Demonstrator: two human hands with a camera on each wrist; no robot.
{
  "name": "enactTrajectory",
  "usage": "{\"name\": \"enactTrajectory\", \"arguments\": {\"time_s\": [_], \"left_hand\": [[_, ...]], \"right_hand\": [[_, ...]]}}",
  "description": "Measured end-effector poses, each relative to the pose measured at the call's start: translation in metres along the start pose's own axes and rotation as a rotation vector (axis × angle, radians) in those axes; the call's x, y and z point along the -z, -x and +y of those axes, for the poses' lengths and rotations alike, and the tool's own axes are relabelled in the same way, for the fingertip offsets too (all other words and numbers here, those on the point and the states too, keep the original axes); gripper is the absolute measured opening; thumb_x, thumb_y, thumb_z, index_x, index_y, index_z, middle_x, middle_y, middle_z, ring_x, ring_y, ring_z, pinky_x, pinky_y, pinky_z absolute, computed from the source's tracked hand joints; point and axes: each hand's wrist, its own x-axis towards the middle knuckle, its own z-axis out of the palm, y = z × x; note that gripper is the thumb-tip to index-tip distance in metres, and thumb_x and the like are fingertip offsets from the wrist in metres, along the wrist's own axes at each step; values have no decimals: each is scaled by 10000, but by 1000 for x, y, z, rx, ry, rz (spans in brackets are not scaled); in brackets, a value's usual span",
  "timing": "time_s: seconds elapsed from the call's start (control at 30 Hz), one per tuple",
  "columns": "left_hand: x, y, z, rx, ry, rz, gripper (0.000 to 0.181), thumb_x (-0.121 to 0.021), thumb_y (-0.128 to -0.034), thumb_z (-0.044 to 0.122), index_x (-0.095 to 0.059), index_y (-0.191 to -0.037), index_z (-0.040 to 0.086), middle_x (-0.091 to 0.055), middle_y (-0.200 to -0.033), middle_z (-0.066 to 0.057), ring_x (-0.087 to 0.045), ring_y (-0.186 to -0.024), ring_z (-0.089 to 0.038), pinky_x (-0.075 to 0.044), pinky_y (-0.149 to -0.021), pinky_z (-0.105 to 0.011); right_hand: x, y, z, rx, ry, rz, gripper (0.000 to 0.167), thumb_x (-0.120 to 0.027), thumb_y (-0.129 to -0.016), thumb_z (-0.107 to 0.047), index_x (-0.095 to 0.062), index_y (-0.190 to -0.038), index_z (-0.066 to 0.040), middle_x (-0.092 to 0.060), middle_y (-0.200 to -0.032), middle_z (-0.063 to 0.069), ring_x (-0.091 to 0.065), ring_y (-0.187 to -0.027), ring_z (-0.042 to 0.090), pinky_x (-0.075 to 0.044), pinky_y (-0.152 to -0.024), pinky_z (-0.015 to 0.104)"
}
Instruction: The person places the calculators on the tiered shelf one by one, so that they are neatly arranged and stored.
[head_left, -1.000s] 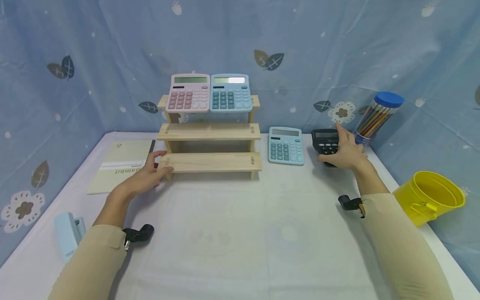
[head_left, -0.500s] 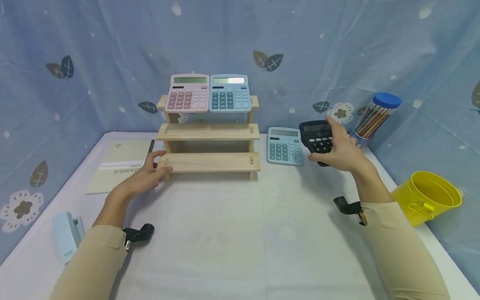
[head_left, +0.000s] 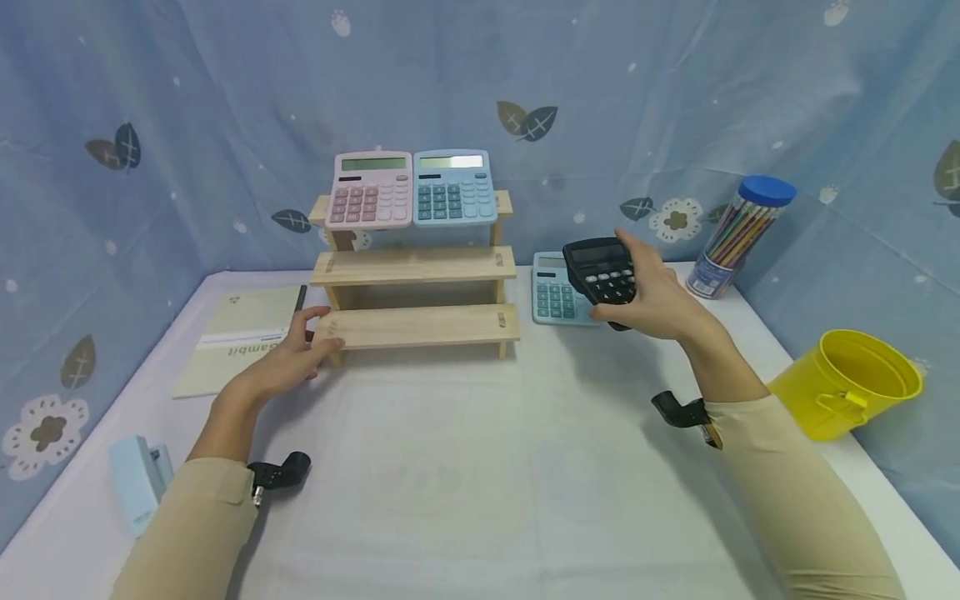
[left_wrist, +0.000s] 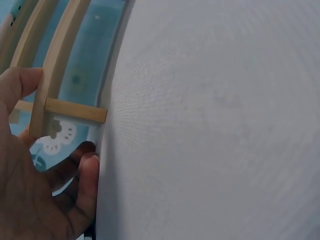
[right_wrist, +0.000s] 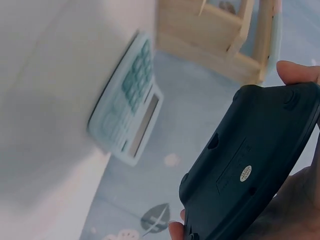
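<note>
A black calculator (head_left: 600, 271) is held in my right hand (head_left: 660, 300), thumb on one side and fingers on the other. It is lifted off the table, and its underside faces the right wrist view. Behind it a light blue calculator (head_left: 553, 302) lies on the table, partly hidden. My left hand (head_left: 281, 362) grips the left end of the lowest board of a three-step wooden stand (head_left: 420, 327); the left wrist view has thumb and fingers at the board's end (left_wrist: 42, 107). On the top step a pink calculator (head_left: 371, 190) and a blue calculator (head_left: 453, 188) lean side by side.
Left of the stand lies a notebook (head_left: 243, 329) with a dark pen beside it. A light blue stapler-like object (head_left: 135, 483) is nearer me. At right stand a blue-lidded pencil jar (head_left: 735, 237) and a tilted yellow bucket (head_left: 840, 383). Patterned blue cloth (head_left: 420, 75) walls the table.
My right hand has lifted the black calculator from beside the pencil jar and carried it left, in front of the light blue calculator. My left hand has kept its place on the stand.
</note>
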Motion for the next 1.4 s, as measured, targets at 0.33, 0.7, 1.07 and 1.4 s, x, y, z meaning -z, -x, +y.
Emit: {"name": "enactTrajectory", "arguments": {"time_s": [0.33, 0.7, 1.07, 1.4], "left_hand": [[0, -3, 0, -16, 1, -3, 803, -447, -1061, 504, 47, -1627, 223, -369, -1398, -286, -510, -1036, -343, -397, -812, -387], [-4, 1, -5, 4, 32, -1, 811, -468, -1053, 504, 39, -1631, 246, -347, -1431, -291, -512, -1075, -362, -396, -829, -391], [-3, -2, -1, -21, 50, 6, 803, -477, -1056, 473, 31, -1627, 227, -338, -1445, -320, -493, -1233, -401, -456, -940, -483], [-3, -2, 0, -32, 54, 12, 810, -483, -1053, 477, 27, -1627, 217, -342, -1442, -329, -486, -1257, -421, -464, -973, -546]], "right_hand": [[-24, 1, -24, 73, 25, -8, 1176, -833, -799, -402, -45, -1664, -278, -172, -1650, 217, -239, -1417, 533, -258, -1062, 766], [-41, -8, -57, 136, 62, -28, 1137, -823, -775, -420, -120, -1658, -284, -238, -1643, 176, -337, -1360, 482, -312, -1030, 699], [-49, -19, -89, 211, 91, -45, 1074, -816, -750, -410, -221, -1630, -249, -317, -1587, 151, -393, -1318, 423, -396, -1008, 636], [-66, -30, -113, 260, 156, -62, 1041, -776, -740, -457, -255, -1619, -258, -363, -1564, 124, -420, -1262, 402, -392, -1017, 575]]}}
